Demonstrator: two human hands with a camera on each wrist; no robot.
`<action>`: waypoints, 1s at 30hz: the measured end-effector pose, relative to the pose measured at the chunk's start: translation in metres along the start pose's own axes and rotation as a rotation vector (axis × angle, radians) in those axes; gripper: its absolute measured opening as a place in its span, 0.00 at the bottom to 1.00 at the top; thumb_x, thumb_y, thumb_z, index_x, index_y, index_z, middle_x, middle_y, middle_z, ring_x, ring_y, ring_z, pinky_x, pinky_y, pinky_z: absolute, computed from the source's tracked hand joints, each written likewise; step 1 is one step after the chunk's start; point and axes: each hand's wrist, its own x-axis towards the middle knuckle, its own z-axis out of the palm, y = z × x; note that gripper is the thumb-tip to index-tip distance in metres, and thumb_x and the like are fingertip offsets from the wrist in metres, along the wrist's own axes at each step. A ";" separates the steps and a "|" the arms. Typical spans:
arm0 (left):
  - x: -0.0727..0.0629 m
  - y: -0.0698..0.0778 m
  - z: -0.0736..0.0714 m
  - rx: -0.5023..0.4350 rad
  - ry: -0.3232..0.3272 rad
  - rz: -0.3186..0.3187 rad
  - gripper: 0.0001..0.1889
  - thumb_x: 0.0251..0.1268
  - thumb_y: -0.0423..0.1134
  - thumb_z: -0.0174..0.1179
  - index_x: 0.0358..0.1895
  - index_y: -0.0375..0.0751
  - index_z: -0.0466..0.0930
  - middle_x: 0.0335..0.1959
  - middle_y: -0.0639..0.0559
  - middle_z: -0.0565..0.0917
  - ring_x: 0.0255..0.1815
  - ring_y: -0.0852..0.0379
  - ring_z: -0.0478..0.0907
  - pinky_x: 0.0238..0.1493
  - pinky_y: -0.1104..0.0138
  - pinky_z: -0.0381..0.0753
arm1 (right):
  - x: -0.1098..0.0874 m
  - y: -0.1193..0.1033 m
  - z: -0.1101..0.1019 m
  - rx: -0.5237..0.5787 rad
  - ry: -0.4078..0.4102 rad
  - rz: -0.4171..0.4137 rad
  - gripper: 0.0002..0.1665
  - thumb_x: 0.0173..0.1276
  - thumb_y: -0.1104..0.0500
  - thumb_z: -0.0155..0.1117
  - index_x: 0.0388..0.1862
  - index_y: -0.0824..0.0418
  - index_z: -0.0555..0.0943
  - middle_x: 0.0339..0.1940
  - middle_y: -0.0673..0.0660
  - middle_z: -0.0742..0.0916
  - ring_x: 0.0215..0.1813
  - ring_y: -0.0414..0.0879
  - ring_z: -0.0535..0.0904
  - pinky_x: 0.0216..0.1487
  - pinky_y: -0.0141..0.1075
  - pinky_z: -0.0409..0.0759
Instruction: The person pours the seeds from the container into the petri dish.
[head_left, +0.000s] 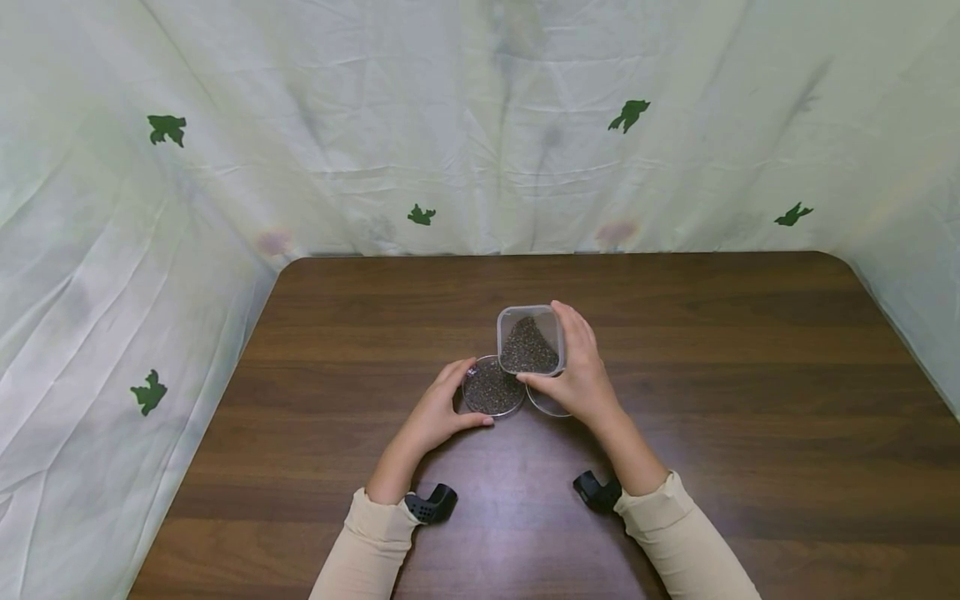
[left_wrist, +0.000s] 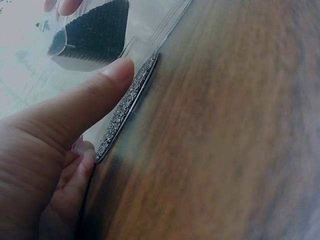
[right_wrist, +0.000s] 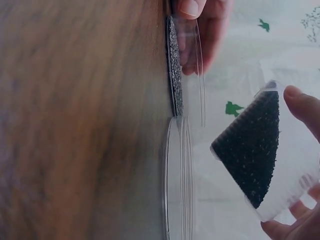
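Note:
My left hand (head_left: 435, 410) holds a round clear petri dish (head_left: 501, 414) by its sides on the table, thumb near, fingers far. A layer of small dark seed-like grains (head_left: 491, 390) covers its bottom. My right hand (head_left: 587, 379) grips a clear square plastic container (head_left: 510, 320) between thumb and fingers, above the dish's right edge. That container is tilted, with a dark heap of the same kind of grains (right_wrist: 255, 145) lying slanted inside. A second round clear dish or lid (head_left: 551, 405) stands on the table against the first one, partly hidden under my right hand.
The brown wooden table (head_left: 712, 358) extends around both hands. Behind and beside it hangs a pale curtain (head_left: 360, 125) with green bird-like shapes. A black wrist device (head_left: 432, 505) sits by the left sleeve, another black device (head_left: 596, 492) by the right.

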 end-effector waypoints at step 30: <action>0.000 0.001 0.000 -0.010 0.001 -0.013 0.48 0.36 0.48 0.73 0.65 0.35 0.60 0.61 0.42 0.65 0.61 0.49 0.62 0.60 0.58 0.60 | -0.006 0.007 -0.011 0.196 0.048 0.211 0.61 0.33 0.56 0.81 0.68 0.54 0.58 0.61 0.55 0.69 0.54 0.50 0.68 0.54 0.44 0.65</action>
